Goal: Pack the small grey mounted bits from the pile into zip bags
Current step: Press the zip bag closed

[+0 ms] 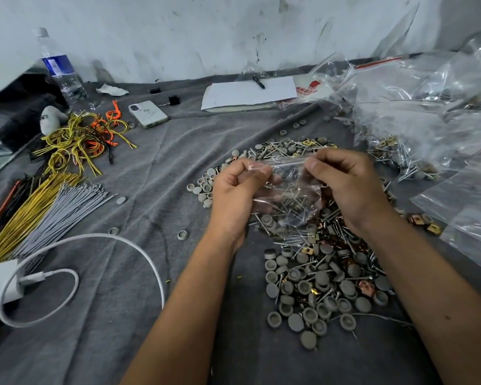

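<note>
Hands, left (235, 187) and right (345, 184), pinch the filled zip bag (286, 201) above the pile (317, 273); an unsealed strip risks spillage.

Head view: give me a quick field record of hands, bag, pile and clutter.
left hand: pinches the left end of the bag's top edge
right hand: pinches the right end of the same edge
zip bag: clear, held above the pile, already holds pins and grey pieces
pile: grey caps, metal pins and gold clips, loose on the grey cloth
left side: wire bundles, phone, water bottle, white cable
back: notepad with a pen on it
right side: heap of clear bags
</note>
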{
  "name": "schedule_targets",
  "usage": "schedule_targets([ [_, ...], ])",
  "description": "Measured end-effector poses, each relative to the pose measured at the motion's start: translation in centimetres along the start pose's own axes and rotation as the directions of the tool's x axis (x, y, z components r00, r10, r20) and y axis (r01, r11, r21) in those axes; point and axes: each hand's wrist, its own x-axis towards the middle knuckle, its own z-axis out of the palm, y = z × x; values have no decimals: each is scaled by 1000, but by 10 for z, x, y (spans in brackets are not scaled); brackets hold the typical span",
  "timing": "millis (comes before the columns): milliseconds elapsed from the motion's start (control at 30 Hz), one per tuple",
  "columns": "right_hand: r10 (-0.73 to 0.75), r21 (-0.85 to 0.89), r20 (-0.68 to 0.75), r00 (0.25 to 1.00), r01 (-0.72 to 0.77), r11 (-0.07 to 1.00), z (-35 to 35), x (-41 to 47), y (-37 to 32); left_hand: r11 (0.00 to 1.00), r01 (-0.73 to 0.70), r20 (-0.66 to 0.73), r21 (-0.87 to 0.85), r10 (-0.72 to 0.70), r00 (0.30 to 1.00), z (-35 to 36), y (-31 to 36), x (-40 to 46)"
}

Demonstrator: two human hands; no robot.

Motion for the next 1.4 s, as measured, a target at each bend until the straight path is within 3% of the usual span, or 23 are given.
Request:
schedule_targets([
  [300, -60, -103, 14, 998, 61, 993, 5, 0, 3, 1000, -14, 29, 21, 14, 999, 1, -2, 1],
  [867, -3, -27, 35, 999, 4, 1000, 12, -3, 5, 994, -76, 13, 77, 75, 997, 4, -11, 2],
  [1167, -4, -102, -15, 1000, 2, 995, 9, -2, 7, 996, -39, -11, 77, 40, 999, 0, -8, 3],
  [1400, 13, -71, 13, 1000, -12, 997, 12, -3, 6, 995, -89, 41, 44, 87, 995, 2, -8, 3],
])
